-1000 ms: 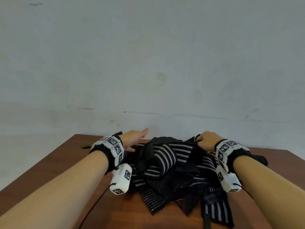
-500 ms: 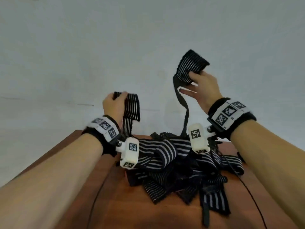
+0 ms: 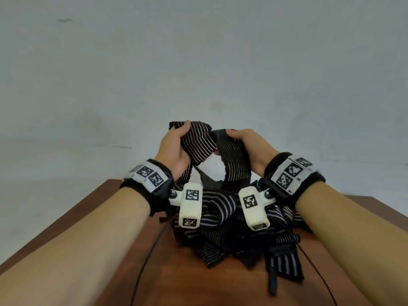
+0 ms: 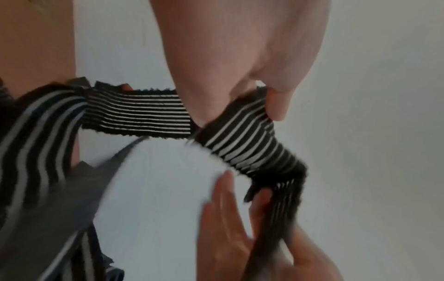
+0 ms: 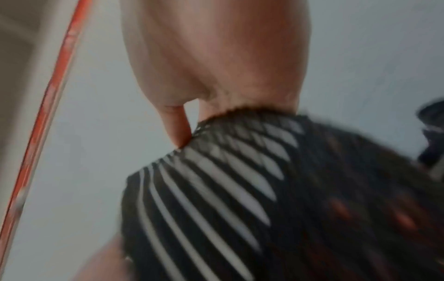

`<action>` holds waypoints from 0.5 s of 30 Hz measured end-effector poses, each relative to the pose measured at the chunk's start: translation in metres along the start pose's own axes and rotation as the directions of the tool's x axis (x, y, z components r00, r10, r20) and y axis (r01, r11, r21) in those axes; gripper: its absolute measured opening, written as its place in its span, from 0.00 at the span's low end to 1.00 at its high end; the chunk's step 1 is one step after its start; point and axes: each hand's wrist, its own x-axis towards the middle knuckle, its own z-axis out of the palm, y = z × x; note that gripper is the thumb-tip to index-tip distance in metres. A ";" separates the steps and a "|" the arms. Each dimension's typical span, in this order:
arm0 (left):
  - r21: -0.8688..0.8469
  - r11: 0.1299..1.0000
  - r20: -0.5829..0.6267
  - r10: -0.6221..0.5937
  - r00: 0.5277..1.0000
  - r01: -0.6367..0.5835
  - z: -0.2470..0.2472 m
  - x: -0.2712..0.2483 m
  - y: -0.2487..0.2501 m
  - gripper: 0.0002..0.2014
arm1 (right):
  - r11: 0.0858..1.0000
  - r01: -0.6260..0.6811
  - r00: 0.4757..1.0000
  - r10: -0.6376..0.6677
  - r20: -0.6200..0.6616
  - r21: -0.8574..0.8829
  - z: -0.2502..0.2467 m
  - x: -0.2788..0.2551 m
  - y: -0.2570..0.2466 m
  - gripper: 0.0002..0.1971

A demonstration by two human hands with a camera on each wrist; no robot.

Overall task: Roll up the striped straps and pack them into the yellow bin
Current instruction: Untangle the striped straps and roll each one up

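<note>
1. The left hand (image 3: 174,149) is raised above the table (image 3: 92,217), its thumb and fingers closed on one end of a black strap (image 3: 199,144) with thin white stripes.
2. In the left wrist view that hand (image 4: 240,57) pinches the strap (image 4: 240,142) between thumb and curled fingers, the fabric bending sharply at the grip.
3. The right hand (image 3: 249,146) is level with the left and close beside it, fingers curled over the top edge of the same strap, which hangs down from its palm.
4. In the right wrist view the hand (image 5: 216,57) grasps the strap (image 5: 216,190) from above; the picture is blurred, and the fingertips are hidden behind the fabric.
5. Between the two hands the strap twists and crosses over itself, and a narrower dark length drops from it to the pile (image 3: 231,235) below.
6. The pile of striped straps lies tangled on the brown wooden table, under and between the wrists; its loose ends spill toward the near edge.
7. Each wrist wears a black band with white marker tags (image 3: 150,175) and a white camera block (image 3: 191,204).
8. A thin black cable (image 3: 143,268) runs across the tabletop on the left.
9. A pale wall (image 3: 198,51) fills the background.
10. The yellow bin is in no view.
</note>
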 end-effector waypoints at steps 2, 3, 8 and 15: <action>0.099 0.995 0.087 -0.016 0.996 0.008 0.018 -0.006 -0.001 0.18 | 0.988 -0.044 0.985 0.018 0.170 0.148 0.001 -0.012 -0.003 0.17; 0.160 0.987 0.130 -0.010 0.992 -0.011 0.026 -0.009 -0.003 0.16 | 0.976 -0.057 0.976 0.011 0.219 0.208 0.002 -0.017 -0.006 0.18; 0.219 0.975 0.222 -0.016 0.975 -0.033 0.029 -0.013 -0.015 0.11 | 0.939 -0.041 0.980 -0.029 0.198 0.341 -0.015 -0.025 -0.016 0.18; 0.515 0.856 0.417 -0.210 0.884 -0.040 0.022 -0.025 -0.031 0.07 | 0.933 -0.209 0.967 0.153 0.204 0.292 -0.061 -0.028 0.002 0.21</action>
